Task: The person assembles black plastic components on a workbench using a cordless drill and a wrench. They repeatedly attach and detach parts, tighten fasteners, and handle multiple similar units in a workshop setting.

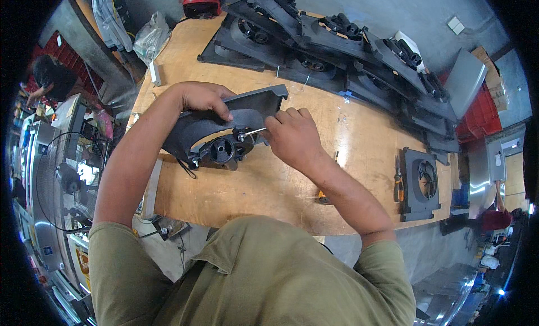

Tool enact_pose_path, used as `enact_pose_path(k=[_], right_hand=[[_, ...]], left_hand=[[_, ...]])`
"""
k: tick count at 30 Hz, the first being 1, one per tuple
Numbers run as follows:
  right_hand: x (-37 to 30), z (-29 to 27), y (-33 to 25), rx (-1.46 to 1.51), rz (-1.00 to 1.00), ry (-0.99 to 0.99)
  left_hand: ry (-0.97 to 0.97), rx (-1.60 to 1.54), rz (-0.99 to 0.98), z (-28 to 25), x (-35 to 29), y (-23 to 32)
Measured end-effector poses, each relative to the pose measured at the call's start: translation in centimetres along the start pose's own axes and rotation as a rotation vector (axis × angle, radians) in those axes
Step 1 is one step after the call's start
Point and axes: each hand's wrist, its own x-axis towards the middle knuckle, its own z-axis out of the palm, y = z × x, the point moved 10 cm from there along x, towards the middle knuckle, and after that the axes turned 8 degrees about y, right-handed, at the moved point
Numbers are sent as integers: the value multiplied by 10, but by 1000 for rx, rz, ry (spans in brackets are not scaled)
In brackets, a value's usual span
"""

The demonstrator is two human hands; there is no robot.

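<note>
My left hand [205, 98] grips the upper edge of a black plastic fan shroud [266, 103], its thumb lying over the inner face. The shroud is tilted above the wooden table, with a round opening in its middle. A dark round motor [222, 151] sits on a bracket at that opening. Closed in a fist, my right hand [293, 136] holds a metal-shafted hand tool [255, 132]; its handle is hidden in the palm. The tool's tip meets the mount at the upper right of the motor.
Several black shrouds with motors [348, 51] are stacked along the table's [359, 174] far side. At right lie another shroud [421, 183] and orange-handled pliers [398, 185]. A red helmet [202, 3] rests at the back left. Another person [53, 76] bends over at far left.
</note>
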Motion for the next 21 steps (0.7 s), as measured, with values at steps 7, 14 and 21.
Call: enact_pose_path(k=[7,14,21], right_hand=[[-40,77,21,370,358,-12],[-62,85,25,526,399,51],[-1,7,2,-59,-64,-9]], left_hand=[[31,41,-10,-4,0,0],[8,24,5,-4,0,2],[39,87,-5,-7,1,0]])
